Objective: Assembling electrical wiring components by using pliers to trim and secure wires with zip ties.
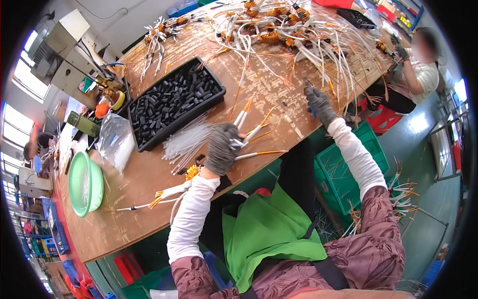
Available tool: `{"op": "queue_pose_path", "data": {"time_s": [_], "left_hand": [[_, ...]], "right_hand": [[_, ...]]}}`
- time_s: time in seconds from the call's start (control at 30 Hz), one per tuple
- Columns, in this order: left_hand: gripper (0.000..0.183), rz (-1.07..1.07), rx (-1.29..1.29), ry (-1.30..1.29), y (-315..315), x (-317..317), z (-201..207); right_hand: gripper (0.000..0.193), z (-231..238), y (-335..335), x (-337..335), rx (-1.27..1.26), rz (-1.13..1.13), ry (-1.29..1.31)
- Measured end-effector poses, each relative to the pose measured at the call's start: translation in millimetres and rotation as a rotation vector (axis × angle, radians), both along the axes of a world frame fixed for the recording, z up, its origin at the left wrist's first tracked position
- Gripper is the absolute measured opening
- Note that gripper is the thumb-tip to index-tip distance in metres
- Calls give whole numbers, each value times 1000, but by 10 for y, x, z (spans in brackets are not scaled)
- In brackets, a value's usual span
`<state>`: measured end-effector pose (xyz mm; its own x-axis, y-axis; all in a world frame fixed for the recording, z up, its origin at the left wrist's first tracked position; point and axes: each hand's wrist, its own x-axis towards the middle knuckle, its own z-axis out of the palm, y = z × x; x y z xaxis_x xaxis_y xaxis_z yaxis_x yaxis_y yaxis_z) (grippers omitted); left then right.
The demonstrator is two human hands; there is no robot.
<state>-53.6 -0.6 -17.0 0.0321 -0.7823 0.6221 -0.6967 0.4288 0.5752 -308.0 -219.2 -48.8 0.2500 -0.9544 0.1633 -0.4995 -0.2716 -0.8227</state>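
My left hand, in a grey glove, is closed round a bundle of white-sleeved wires with bare copper ends fanning out to the right. Below that wrist lies an orange-copper wound coil, with more white leads running left over the table; whether it joins the held wires is hidden. Further right, my right hand, also gloved, is closed on a hand tool that looks like pliers. Its dark tip points away from me and a bit of blue handle shows under the palm. The tool is apart from the wires.
A black tray of short black sleeves and a pile of white cable ties lie beside my left hand. A green basin stands left. Wired coils cover the far table. A green crate sits below right; a co-worker works beyond.
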Motion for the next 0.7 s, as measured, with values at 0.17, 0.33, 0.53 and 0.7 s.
{"op": "queue_pose_path", "data": {"time_s": [0.17, 0.33, 0.53, 0.7], "left_hand": [[39, -46, 365, 862, -124, 147, -106], [44, -21, 373, 935, -142, 202, -66], [45, -16, 318, 817, -114, 187, -67], [50, -15, 329, 819, -95, 158, -60]], "right_hand": [[27, 859, 640, 50, 537, 458, -161], [30, 1094, 1028, 519, -633, 797, 530], [46, 986, 933, 816, -837, 790, 803], [43, 990, 987, 895, -821, 842, 841]]}}
